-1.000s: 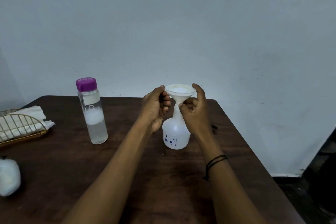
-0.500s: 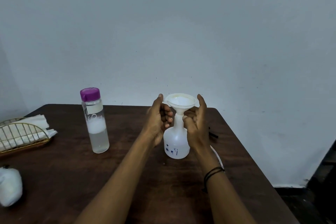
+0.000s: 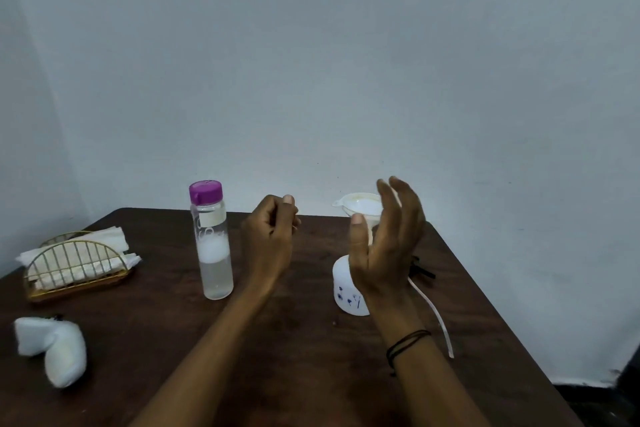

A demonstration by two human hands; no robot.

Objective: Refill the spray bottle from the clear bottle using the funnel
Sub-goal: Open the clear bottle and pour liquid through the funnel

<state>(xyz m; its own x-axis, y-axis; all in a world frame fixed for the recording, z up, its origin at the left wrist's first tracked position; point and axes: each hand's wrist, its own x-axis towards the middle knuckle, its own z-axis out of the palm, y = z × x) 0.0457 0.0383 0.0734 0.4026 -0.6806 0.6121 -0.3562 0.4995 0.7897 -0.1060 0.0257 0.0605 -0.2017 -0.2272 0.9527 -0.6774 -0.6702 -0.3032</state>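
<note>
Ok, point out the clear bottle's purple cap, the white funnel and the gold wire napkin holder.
purple cap point(image 3: 205, 191), head view, side of the lid.
white funnel point(image 3: 360, 207), head view, inside the bowl.
gold wire napkin holder point(image 3: 74, 262), head view, front arch.

No text, brand or number can be read anywhere in the view. The clear bottle point(image 3: 211, 243) carries faint white lettering and a pale blank-looking label patch below its purple cap point(image 3: 205, 191), but the characters are too blurred to make out. The white spray bottle point(image 3: 348, 291) bears only small blue printed motifs near its base, flower-like marks and not letters.
</note>
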